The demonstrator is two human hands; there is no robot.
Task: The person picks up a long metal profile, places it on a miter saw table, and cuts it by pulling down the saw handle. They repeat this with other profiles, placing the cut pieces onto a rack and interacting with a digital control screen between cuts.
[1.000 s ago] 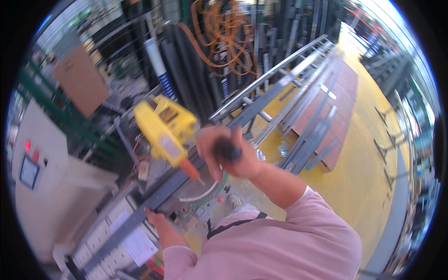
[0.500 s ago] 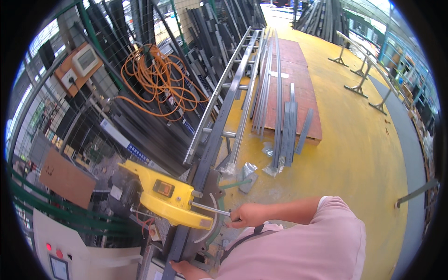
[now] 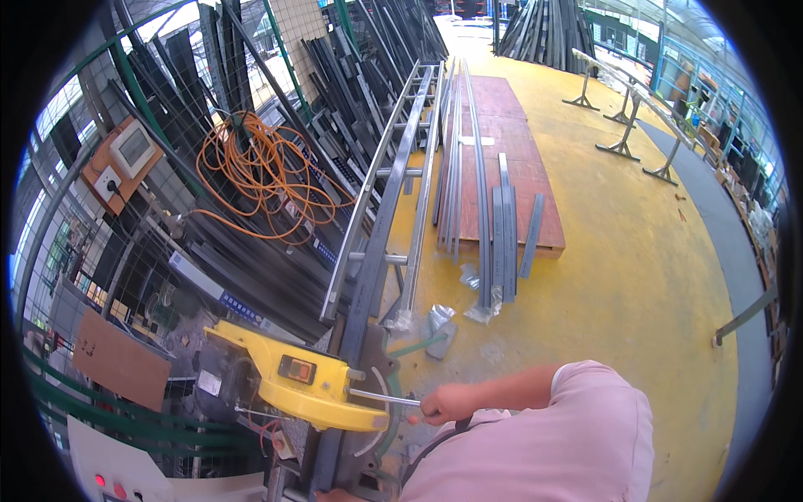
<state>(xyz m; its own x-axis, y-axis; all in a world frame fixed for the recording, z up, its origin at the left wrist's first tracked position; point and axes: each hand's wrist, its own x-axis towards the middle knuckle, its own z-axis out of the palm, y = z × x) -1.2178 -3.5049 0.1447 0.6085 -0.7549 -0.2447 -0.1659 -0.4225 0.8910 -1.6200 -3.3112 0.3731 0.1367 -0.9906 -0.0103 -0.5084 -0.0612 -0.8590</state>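
Note:
A yellow cut-off saw [image 3: 311,386] with an orange switch on its side stands at the lower middle. My right hand [image 3: 447,403] is closed around the end of its metal handle rod [image 3: 386,396]. A long dark grey metal profile [image 3: 365,289] runs under the saw head and away from me along the ladder-like rails. At the lower edge only a sliver of my left hand [image 3: 336,496] shows, against the near end of the profile; most of its fingers are cut off. The saw's blade and the cutting spot are hidden beneath the yellow housing.
A ladder-like roller stand [image 3: 393,172] carries the profile. On the right, a red platform [image 3: 502,125] bears grey profiles [image 3: 504,238]. An orange hose [image 3: 259,176] hangs coiled on the mesh fence. A control box [image 3: 117,460] with red lights stands lower left; metal trestles [image 3: 623,142] stand far right.
My view has shifted, so the background sits lower and more to the left. My right hand still holds the handle; my left hand has slipped mostly below the picture's edge.

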